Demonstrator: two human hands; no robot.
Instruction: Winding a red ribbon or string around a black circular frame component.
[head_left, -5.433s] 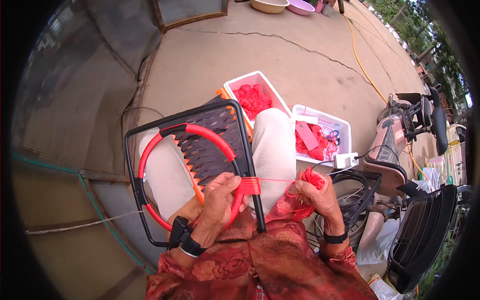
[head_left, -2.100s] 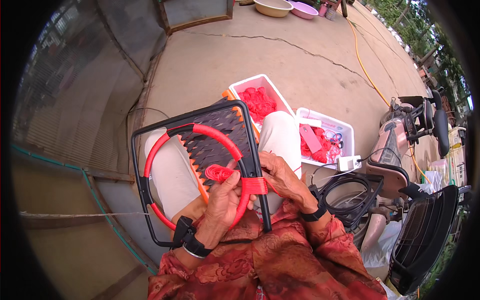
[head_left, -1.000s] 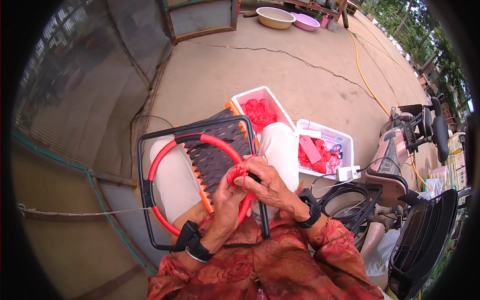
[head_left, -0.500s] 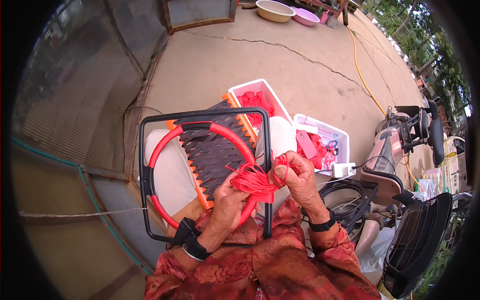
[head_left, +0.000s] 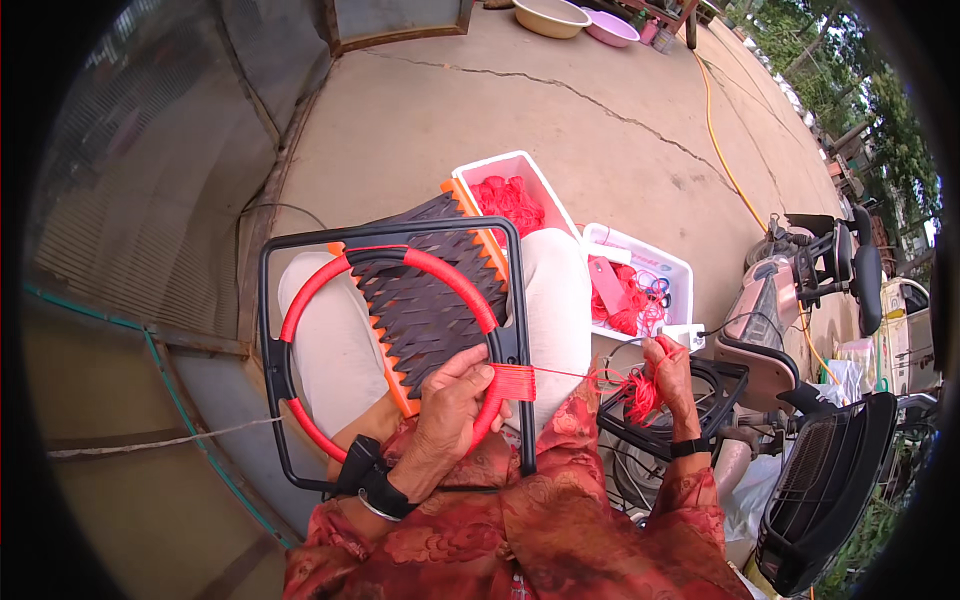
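Observation:
Across my lap rests a black rectangular frame (head_left: 528,430) with a round ring (head_left: 465,288) inside it, mostly wound in red cord. My left hand (head_left: 448,408) is closed on the ring's lower right, thumb and fingers pressed beside a flat band of red cord wraps (head_left: 515,382). This band joins the ring to the frame's right bar. Off to the right, my right hand (head_left: 676,382) is closed round a loose bundle of red cord (head_left: 640,396). A single strand stretches taut from the band to that bundle.
An orange-edged panel with dark woven strips (head_left: 440,285) lies beneath the frame, between my knees. Beyond stand a white box of red cord (head_left: 560,205) and a white tray (head_left: 680,285) with cord and scissors. A pinkish scooter (head_left: 755,310) is at right, a panelled wall (head_left: 180,160) at left.
My right hand has moved away to the right with the cord bundle, drawing a strand taut. My left hand has let the bundle go and now grips the ring. The frame has shifted slightly left.

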